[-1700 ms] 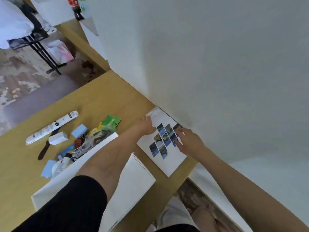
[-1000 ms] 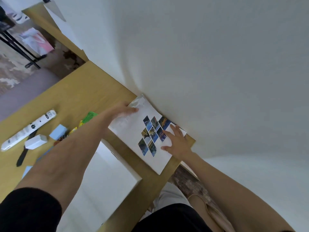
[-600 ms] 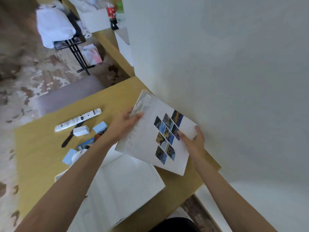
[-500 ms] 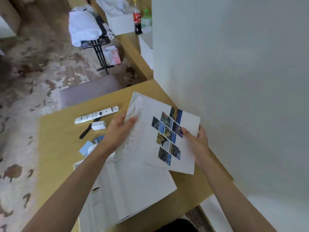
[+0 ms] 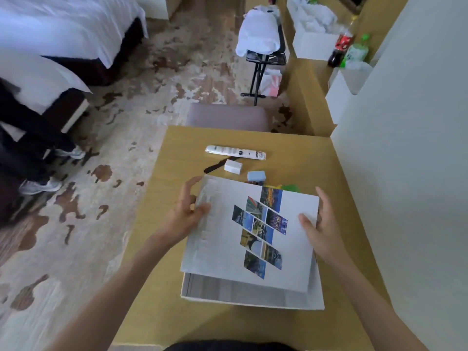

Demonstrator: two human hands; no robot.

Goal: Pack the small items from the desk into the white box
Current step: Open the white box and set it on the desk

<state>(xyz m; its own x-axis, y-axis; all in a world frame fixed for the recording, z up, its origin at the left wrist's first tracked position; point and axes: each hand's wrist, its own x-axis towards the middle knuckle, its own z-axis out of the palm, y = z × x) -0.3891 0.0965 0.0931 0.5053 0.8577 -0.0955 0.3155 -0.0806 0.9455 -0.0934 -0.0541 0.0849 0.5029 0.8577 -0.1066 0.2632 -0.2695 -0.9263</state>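
Observation:
Both hands hold a flat white booklet [image 5: 220, 239] with slanted photo tiles on its cover, just above the open white box [image 5: 253, 296] on the wooden desk [image 5: 157, 300]. My left hand [image 5: 188, 215] grips the booklet's left edge; my right hand [image 5: 317, 230] grips its right edge. Beyond the booklet lie a white tube [image 5: 235, 152], a small white block [image 5: 233, 166], a light blue eraser-like block [image 5: 256, 176] and a black strip [image 5: 214, 167]. Green and yellow packets [image 5: 288, 186] peek out behind the booklet's far edge. Most of the box is hidden.
A white wall [image 5: 405, 148] runs along the desk's right side. A padded stool [image 5: 228, 117] stands at the far edge. Farther off are a folding rack with a white bundle [image 5: 260, 34], drink bottles [image 5: 349, 49], beds [image 5: 50, 46] and a person's shoes [image 5: 40, 184].
The booklet was lifted from beside the wall and carried left, over the white box. My view swung from the wall to the desk and room.

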